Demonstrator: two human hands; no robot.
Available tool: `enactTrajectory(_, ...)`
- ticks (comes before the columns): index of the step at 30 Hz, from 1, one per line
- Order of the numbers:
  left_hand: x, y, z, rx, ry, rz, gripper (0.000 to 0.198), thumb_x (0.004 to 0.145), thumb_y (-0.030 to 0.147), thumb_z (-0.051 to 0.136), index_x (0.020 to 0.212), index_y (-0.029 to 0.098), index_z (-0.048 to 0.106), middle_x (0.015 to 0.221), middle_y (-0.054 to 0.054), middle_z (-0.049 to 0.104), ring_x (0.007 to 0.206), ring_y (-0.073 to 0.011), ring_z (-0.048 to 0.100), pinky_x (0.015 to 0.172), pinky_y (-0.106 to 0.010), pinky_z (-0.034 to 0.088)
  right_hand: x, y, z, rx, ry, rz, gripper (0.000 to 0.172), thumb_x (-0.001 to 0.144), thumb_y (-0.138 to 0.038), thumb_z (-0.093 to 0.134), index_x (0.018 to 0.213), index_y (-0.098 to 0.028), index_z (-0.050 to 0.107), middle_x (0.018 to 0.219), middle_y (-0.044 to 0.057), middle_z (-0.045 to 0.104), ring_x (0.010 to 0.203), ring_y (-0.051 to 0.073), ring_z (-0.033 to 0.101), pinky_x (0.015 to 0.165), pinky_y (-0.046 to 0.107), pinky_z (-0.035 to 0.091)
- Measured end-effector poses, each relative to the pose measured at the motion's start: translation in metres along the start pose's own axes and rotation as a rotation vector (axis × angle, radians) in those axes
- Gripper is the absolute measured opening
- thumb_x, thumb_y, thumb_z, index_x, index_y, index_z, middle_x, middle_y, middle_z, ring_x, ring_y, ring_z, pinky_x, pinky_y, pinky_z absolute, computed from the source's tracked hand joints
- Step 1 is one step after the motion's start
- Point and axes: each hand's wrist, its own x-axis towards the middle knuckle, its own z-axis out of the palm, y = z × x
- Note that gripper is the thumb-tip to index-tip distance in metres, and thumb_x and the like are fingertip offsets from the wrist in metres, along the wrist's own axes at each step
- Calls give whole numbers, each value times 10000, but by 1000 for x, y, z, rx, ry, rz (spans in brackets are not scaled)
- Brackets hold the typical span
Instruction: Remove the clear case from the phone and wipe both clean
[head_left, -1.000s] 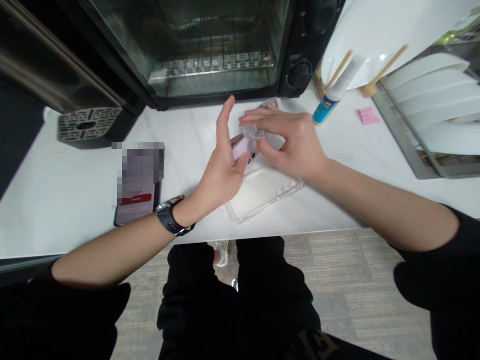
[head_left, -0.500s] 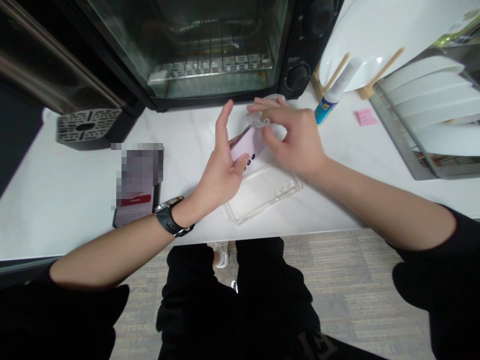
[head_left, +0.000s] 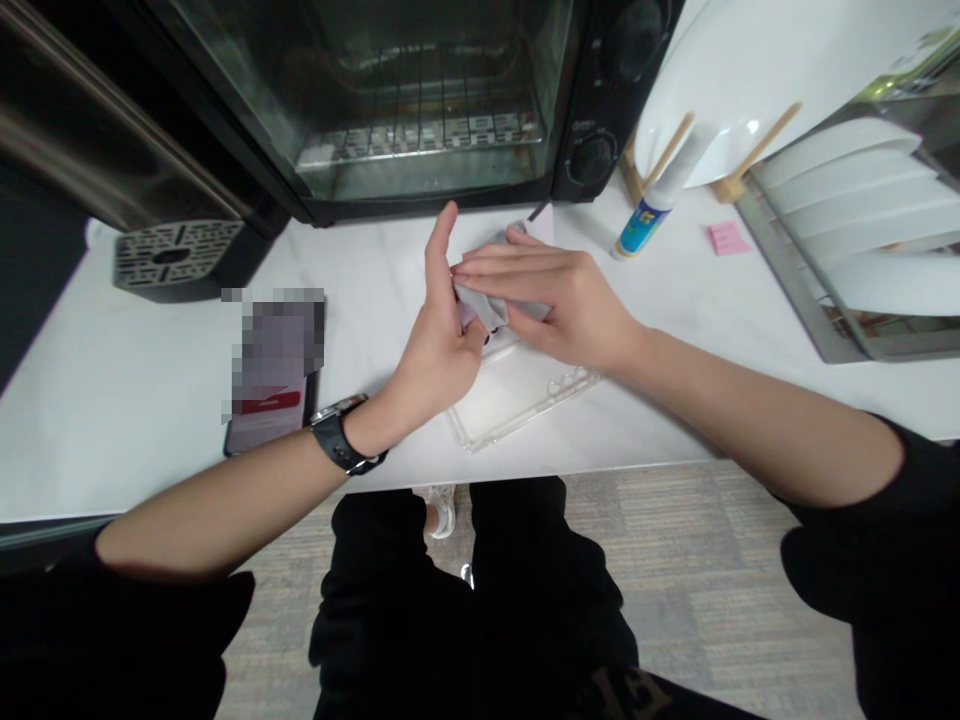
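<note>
A lilac phone (head_left: 466,313) with dark camera lenses rests in my left hand (head_left: 439,345), its thumb and fingers around the near end. My right hand (head_left: 574,300) lies over the phone, fingers stretched together, pressing a thin grey cloth (head_left: 487,305) against it. Most of the phone is hidden under that hand and the cloth. On the counter just below lies a clear phone case (head_left: 510,405) with round lens holes. Past my right fingers a pale lilac patch shows, and I cannot tell what it belongs to.
A second phone (head_left: 266,430), partly pixelated, lies left on the white counter (head_left: 150,400). A toaster oven (head_left: 427,190) stands behind. Rightward are a blue-and-white spray bottle (head_left: 641,230), a pink sticky note (head_left: 727,238) and a rack of white dishes (head_left: 840,165).
My right hand has come down and left with the cloth, from the phone's far end to across its surface. The left hand has barely moved.
</note>
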Motion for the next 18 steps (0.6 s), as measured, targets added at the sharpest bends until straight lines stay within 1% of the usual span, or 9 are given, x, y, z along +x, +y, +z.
enactTrajectory(2, -1, -1, 1, -40, 14, -39, 926, 1025, 432, 689, 1760, 414, 127, 1906, -52, 162, 1696, -313, 399, 1405, -507, 373, 1, 7, -4, -38, 37, 4, 391, 1042, -335, 533, 1336, -374, 788, 1423, -43, 802, 1440, 238, 709, 1367, 592, 401)
enactTrajectory(4, 0, -1, 1, -70, 42, -52, 891, 1040, 468, 661, 1752, 446, 126, 1920, -38, 81, 1612, -314, 524, 1324, -488, 496, 3, 15, -8, -85, 90, 26, 373, 1048, -347, 533, 1315, -361, 793, 1414, -19, 810, 1433, 260, 712, 1356, 617, 409)
enactTrajectory(6, 1, 2, -2, -56, 83, -42, 865, 1045, 496, 651, 1743, 474, 140, 1924, -14, 38, 1589, -308, 548, 1292, -469, 532, 4, 23, -12, -128, 155, 52, 364, 1068, -383, 522, 1317, -353, 787, 1416, 3, 811, 1438, 278, 705, 1360, 635, 398)
enactTrajectory(8, 3, 6, -6, 3, 122, -21, 876, 1027, 514, 690, 1738, 452, 182, 1918, -9, 91, 1686, -316, 408, 1375, -484, 431, 5, 27, -14, -152, 227, 50, 369, 1087, -448, 508, 1327, -363, 775, 1419, 19, 810, 1428, 286, 703, 1382, 626, 368)
enactTrajectory(10, 6, 12, -11, 63, 158, 6, 894, 1000, 538, 737, 1727, 416, 231, 1898, -18, 190, 1768, -318, 203, 1461, -519, 243, 5, 25, -16, -157, 302, 30, 379, 1095, -515, 485, 1316, -392, 768, 1402, 22, 816, 1401, 289, 708, 1401, 595, 347)
enactTrajectory(12, 9, 18, -15, 92, 203, 25, 875, 988, 582, 749, 1702, 401, 279, 1871, -21, 263, 1785, -323, 109, 1484, -552, 116, 5, 20, -16, -148, 382, 11, 381, 1099, -549, 475, 1291, -407, 771, 1355, 28, 827, 1356, 294, 718, 1389, 569, 369)
enactTrajectory(14, 11, 20, -18, 92, 253, 32, 832, 986, 634, 738, 1666, 399, 320, 1844, -16, 310, 1780, -329, 120, 1487, -566, 83, 6, 15, -15, -127, 459, -3, 365, 1100, -559, 487, 1260, -408, 779, 1288, 32, 837, 1288, 300, 736, 1338, 560, 429)
enactTrajectory(16, 12, 19, -19, 73, 303, 45, 780, 1001, 682, 699, 1629, 401, 332, 1814, 8, 347, 1765, -320, 159, 1485, -557, 92, 7, 11, -14, -104, 498, -3, 364, 1097, -584, 494, 1219, -404, 786, 1242, 38, 838, 1223, 306, 745, 1256, 552, 503)
enactTrajectory(18, 12, 14, -19, 56, 263, 38, 712, 1044, 707, 617, 1610, 418, 296, 1789, 44, 356, 1747, -300, 187, 1468, -556, 154, 8, 9, -14, -101, 487, 43, 411, 1090, -642, 469, 1178, -394, 785, 1230, 48, 833, 1195, 313, 742, 1170, 541, 568)
